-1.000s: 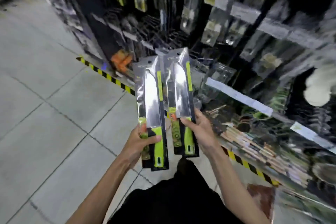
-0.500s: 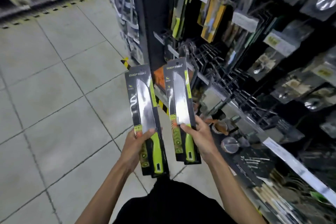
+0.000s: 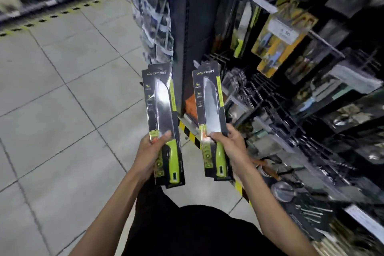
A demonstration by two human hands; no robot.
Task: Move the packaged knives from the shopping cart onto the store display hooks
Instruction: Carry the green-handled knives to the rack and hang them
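Knife packs: two, black card, each with one green-handled knife, blade up; held upright side by side with a gap between, in the air over the floor, in front of the rack's left end; neither on a hook
left pack [image 3: 163, 114]: in left hand, tilted slightly left at the top; bottom edge lower than the other pack's
right pack [image 3: 211, 100]: in right hand, near upright, just in front of the rack
left hand [image 3: 150, 151]: closed around left pack's lower half; thumb across the front where blade meets handle, fingers behind, hidden
right hand [image 3: 230, 145]: gripping right pack at the same spot; thumb on front, fingers wrapped round the right edge
hooks [image 3: 268, 97]: black wire, sticking out of the rack, right of and behind right pack; contact cannot tell
rack [image 3: 193, 27]: dark upright, right side of view; hung knife [image 3: 243, 25] and yellow pack [image 3: 284, 35] higher up, blurred
floor [image 3: 52, 89]: grey tiles; yellow-black tape [image 3: 189, 133] along rack base
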